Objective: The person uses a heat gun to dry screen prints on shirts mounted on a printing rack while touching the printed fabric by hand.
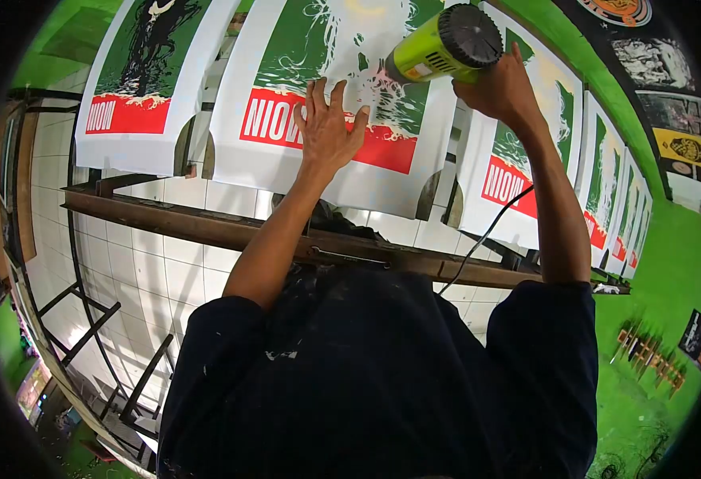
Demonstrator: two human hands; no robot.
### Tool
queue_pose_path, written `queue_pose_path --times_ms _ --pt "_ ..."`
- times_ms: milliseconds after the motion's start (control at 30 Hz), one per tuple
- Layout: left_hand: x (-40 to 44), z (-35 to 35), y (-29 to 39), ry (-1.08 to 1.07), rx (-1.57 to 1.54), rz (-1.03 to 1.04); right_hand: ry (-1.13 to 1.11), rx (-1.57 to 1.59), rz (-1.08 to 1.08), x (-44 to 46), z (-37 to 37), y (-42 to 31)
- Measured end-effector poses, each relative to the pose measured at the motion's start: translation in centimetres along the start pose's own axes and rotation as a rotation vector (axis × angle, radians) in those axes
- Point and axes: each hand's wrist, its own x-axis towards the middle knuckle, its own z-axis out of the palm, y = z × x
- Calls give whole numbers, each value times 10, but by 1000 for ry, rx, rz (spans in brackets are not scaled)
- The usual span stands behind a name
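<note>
A white T-shirt point(262, 164) printed in green, red and white lies stretched over a board in front of me. My left hand point(330, 132) rests on its print with the fingers spread, over the red band with white letters. In my right hand point(503, 92) is a lime-green heat gun point(426, 60) with a black ribbed rear cap. Its nozzle points left and down at the upper part of the print, close above the cloth. The fingers around its handle are partly hidden behind the gun's body.
More boards carry similar shirts, one at left point(119, 152) and several at right point(478, 211). A rusty metal rail point(183, 226) runs between me and the boards. A black cord point(486, 235) hangs under my right forearm. A tool rack point(649, 357) is on the green wall.
</note>
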Motion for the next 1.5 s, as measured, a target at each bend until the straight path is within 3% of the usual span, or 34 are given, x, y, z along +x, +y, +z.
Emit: queue_pose_path --times_ms 100,533,633,800,933,1200,1500 --pt "0 -1 -1 -14 -8 2 -69 -21 13 4 -4 -2" --pt "3 -9 4 -89 -21 -12 6 18 15 21 -7 18" --pt "3 -8 8 -103 -22 -18 -113 -39 28 25 -13 16" --pt "3 -9 7 -101 -24 -23 28 -166 -43 28 -4 12" --pt "5 -8 6 -56 -14 -23 -53 4 -67 36 -7 0" --pt "12 -7 -2 -15 -10 -45 155 27 -204 59 18 -1" --pt "16 -8 -9 -23 6 -78 39 132 -62 81 1 -11"
